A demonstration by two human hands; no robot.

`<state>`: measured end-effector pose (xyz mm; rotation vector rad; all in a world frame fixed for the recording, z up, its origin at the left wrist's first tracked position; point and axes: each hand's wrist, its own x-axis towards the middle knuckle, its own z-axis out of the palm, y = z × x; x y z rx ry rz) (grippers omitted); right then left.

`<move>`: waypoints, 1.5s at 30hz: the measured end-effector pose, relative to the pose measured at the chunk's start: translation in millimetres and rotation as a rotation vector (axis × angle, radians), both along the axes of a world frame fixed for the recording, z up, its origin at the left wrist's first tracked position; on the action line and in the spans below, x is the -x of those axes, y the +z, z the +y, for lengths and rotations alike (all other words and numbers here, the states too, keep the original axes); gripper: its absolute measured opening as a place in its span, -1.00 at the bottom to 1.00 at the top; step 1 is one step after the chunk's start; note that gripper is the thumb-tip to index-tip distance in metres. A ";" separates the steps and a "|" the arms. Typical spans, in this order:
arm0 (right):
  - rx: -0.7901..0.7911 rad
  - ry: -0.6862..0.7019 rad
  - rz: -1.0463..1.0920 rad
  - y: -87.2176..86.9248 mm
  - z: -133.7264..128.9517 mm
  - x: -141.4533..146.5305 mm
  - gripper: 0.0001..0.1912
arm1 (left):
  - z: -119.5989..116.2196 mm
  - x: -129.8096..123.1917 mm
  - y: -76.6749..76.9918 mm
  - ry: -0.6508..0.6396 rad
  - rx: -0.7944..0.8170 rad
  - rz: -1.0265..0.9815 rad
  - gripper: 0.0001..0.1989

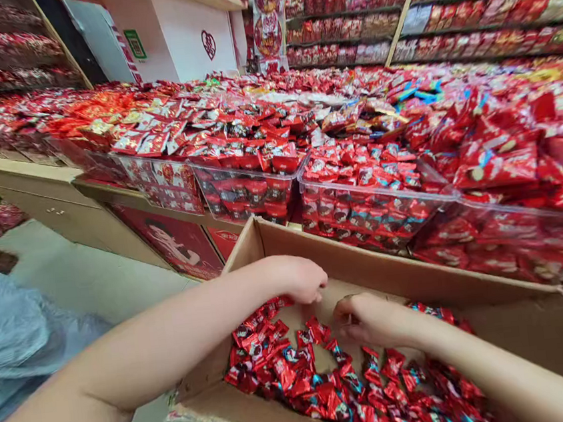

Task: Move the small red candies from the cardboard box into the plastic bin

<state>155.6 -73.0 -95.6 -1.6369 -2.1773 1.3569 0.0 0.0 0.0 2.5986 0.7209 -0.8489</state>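
The open, brown cardboard carton occupies the near centre and right; small, red, foil-wrapped sweets with blue and dark printed details lie loose on its floor, massed toward the near side and the left end, with bare cardboard visible toward the far wall. The left hand is inside the carton, above the far-left part of the sweets; its fingers are curled inward in a loose fist, and whether they hold a sweet cannot be told. The right hand is just to the right and slightly nearer, palm side hidden; its fingers are bent and partly closed (slightly blurred), and its contents likewise cannot be told.

Beyond the far wall stands a row of clear plastic bins, filled with red-wrapped sweets; wide heaps of mostly red packets extend behind and to both sides. Stocked wall shelves stand at the far right; a pale blue, translucent plastic bag lies at the near left, outside the carton.
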 end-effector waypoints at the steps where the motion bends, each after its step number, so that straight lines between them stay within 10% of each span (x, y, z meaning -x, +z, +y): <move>1: 0.006 -0.024 -0.003 -13.1 -7.0 6.7 -0.74 | 0.8 -0.4 -0.8 0.005 0.009 0.007 -0.60; 9: 0.118 -0.249 0.155 -63.0 -30.2 14.3 -0.78 | 2.0 1.5 -7.7 0.066 0.036 0.013 -0.56; 19: 0.239 -0.545 0.855 35.2 -3.4 -4.5 -0.74 | 2.9 0.7 -1.1 0.179 0.412 -0.359 -0.31; 27: 0.101 -0.616 0.966 51.7 -4.2 -5.0 -0.82 | 4.8 -0.3 -0.3 0.314 1.026 -0.509 -0.13; 33: -0.207 -0.488 0.574 84.8 -12.7 -8.5 -0.82 | 6.1 5.0 6.0 0.304 0.905 -0.448 -0.15; 40: -1.136 -0.389 -0.166 193.0 33.4 -41.4 -0.83 | 8.5 10.5 13.8 0.264 0.537 -0.330 -0.44; 45: -0.930 -0.320 -0.695 225.0 105.1 -68.4 -0.81 | 6.0 12.8 19.2 0.209 0.460 -0.304 -0.45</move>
